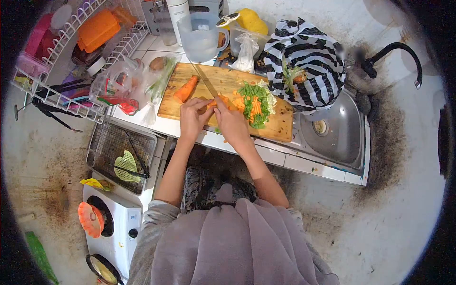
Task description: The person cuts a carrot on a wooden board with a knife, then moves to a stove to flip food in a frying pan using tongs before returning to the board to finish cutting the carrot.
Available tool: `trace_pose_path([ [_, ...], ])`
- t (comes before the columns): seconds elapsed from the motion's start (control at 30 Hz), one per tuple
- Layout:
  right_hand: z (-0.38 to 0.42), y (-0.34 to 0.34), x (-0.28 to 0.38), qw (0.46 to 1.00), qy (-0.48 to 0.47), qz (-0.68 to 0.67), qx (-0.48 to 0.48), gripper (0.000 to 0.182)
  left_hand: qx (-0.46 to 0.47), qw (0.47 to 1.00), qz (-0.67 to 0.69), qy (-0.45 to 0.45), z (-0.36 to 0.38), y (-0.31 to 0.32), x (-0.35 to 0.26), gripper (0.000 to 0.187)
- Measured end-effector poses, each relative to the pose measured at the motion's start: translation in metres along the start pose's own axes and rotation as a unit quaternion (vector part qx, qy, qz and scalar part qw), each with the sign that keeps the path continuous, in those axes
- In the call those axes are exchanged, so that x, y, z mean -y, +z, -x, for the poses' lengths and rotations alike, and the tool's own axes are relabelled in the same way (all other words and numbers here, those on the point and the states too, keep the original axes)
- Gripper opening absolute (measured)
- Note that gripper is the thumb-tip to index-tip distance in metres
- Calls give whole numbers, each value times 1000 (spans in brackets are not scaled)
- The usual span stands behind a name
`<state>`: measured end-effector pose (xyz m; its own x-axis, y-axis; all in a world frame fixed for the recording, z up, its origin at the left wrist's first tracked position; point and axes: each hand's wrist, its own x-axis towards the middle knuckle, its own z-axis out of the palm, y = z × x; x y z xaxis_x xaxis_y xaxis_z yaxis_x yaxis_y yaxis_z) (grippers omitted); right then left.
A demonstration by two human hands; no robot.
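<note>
right hand (pixel 232 125) grips knife (pixel 207 80), handle hidden, long axis pointing forward-left from hand; left hand (pixel 192 118) pinches carrot (pixel 212 103), partly covered.

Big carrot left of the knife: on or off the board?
On: the carrot lies within the wooden board's edges, beside the knife.

Bright, fairly even whitish light falls from above on the tabletop (pixel 168 125), leaving deep shadow under its near edge and pale glints on the steel sink (pixel 339 132) at the right. The wide lens bends straight lines and fades to black around the rim; a small blurred smudge (pixel 359 53) sits beside the black tap (pixel 395 46) at the far right.
</note>
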<state>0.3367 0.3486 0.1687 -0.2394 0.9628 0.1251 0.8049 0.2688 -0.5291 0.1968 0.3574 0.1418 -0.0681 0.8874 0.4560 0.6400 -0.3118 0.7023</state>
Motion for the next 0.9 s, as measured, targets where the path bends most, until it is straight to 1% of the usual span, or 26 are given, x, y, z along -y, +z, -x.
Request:
trace_pose_path([
  [0.07,0,-3,4,1000,6,1,3,39,2,1000,5,-5,0,2,2,23],
  [0.13,-1,-4,1,1000,10,4,4,39,-26,999,5,36,0,5,7,23],
  [0.17,-5,-3,-5,999,6,-34,15,40,-27,999,5,38,1,5,9,23],
  [0.2,-7,-6,-8,997,1,-71,26,40,-21,999,3,30,1,4,7,23],
  [0.27,-5,-11,-15,996,1,-89,6,40,-18,1000,2,25,-2,2,3,23],
  [0.33,1,-16,-11,994,4,-106,-7,40,6,1000,14,-21,0,1,1,24],
  [0.5,16,-25,-1,992,21,-115,37,40,-3,1000,30,-3,-1,2,3,24],
  [0.57,18,-21,0,993,18,-111,29,40,-12,999,44,-1,0,2,4,24],
  [0.63,17,-17,-1,994,16,-106,21,40,-3,998,55,-19,-1,2,2,25],
  [0.7,16,-13,0,997,-4,-73,-7,40,-2,999,43,-17,-1,1,2,25],
  [0.73,16,-12,2,997,-1,-73,-2,40,-2,999,31,-12,-2,1,1,25],
  [0.8,15,-13,7,1000,20,-19,15,41,-6,999,33,-11,-2,2,2,24],
  [0.83,14,-9,6,999,20,-19,21,41,-10,999,35,-6,-2,2,2,24],
  [0.9,13,-2,3,999,-19,-25,-43,40,-11,999,41,-19,0,3,2,23],
])
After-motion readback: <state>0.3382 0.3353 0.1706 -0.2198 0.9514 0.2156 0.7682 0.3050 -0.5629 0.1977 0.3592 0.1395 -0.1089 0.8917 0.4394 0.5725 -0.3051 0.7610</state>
